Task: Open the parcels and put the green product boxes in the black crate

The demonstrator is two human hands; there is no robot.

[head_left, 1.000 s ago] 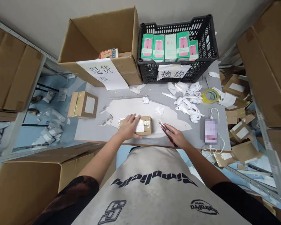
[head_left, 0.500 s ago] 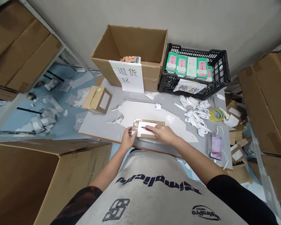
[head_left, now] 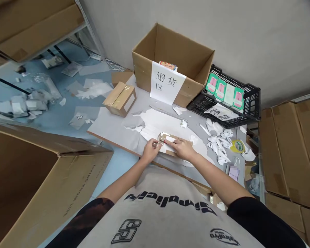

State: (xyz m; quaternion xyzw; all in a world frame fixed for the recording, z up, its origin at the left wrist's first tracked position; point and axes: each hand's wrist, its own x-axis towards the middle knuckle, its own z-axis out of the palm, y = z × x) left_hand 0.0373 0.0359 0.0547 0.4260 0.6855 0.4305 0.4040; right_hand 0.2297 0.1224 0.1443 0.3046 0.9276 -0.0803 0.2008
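Note:
A flat cardboard box [head_left: 181, 140] with a white label and clear tape over its left end lies at the table's front, slightly turned. My left hand [head_left: 152, 150] grips its left end, thumb on the near corner, fingers round the side. In my right hand [head_left: 183, 148] is a small utility knife [head_left: 165, 141] with a red handle, mostly hidden by my fingers. Its tip points left and meets the taped end, near my left fingertips. My right index finger stretches along the handle, and the hand rests over the box's right part. Whether the tape is cut, I cannot tell.
A small taped carton [head_left: 121, 99] stands to the left. Behind are a large open carton [head_left: 142, 70] with a paper sign and a black crate [head_left: 253, 103] of green-and-pink boxes. Crumpled paper [head_left: 218, 146], a yellow tape roll [head_left: 238, 146] and a phone-like purple item [head_left: 233, 172] lie right.
My view has swung, so the table appears tilted. The knife has moved left along the box, from above the label to the taped end. My left hand still holds the box.

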